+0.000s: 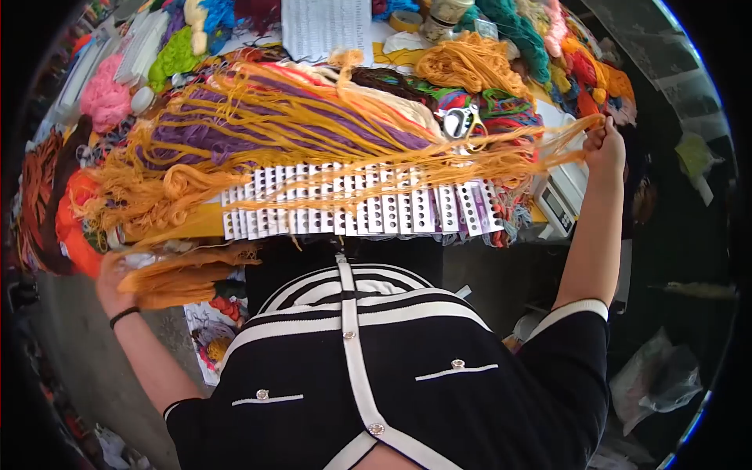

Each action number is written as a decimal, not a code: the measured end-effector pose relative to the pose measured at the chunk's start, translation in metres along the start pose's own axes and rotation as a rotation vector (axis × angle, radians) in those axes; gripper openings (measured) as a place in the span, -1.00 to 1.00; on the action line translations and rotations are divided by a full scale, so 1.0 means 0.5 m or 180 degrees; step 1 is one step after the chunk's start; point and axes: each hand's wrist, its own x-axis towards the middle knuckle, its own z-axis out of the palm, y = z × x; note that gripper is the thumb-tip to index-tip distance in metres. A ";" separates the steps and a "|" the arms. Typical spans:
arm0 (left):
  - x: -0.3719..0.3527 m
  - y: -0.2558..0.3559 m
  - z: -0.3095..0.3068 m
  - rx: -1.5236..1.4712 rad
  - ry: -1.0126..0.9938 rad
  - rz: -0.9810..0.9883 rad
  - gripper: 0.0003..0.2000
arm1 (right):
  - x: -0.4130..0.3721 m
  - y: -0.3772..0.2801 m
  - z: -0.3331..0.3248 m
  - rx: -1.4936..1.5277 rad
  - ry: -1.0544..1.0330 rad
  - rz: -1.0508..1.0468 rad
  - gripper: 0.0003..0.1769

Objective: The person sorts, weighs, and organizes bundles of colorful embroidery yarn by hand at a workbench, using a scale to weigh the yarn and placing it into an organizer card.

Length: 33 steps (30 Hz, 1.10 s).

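Note:
Orange yarn (352,176) is stretched across the table between my two hands. At the right, my right hand (605,145) is closed around one end of the strands. My left hand (116,283), low at the left past the table's front edge, holds the other part, a thick orange bundle hanging beside it. Under the strands lies a row of white cards with punched holes (392,215). Purple and mustard yarn (290,125) is spread behind them. Scissors with pale handles (464,122) rest on the yarn pile.
An orange skein (474,64) and a printed sheet (325,30) lie at the back. Pink yarn (107,92) and green yarn (171,59) sit at the back left. A device with a display (554,207) stands at the right. A plastic bag (656,380) is at the lower right.

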 end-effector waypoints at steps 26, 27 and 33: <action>-0.042 -0.199 0.111 -0.1172 -0.1295 -0.0533 -0.90 | 0.070 -0.103 -0.223 0.1657 -0.0602 0.0027 -0.63; -0.072 -0.179 0.134 -0.0761 -0.0393 -0.0109 -0.87 | 0.049 -0.108 -0.210 0.1528 -0.0556 -0.0037 -0.63; 0.159 -0.052 -0.226 -0.0958 -0.0771 0.0210 -0.77 | 0.079 -0.173 -0.196 0.1039 -0.0130 -0.0178 -0.65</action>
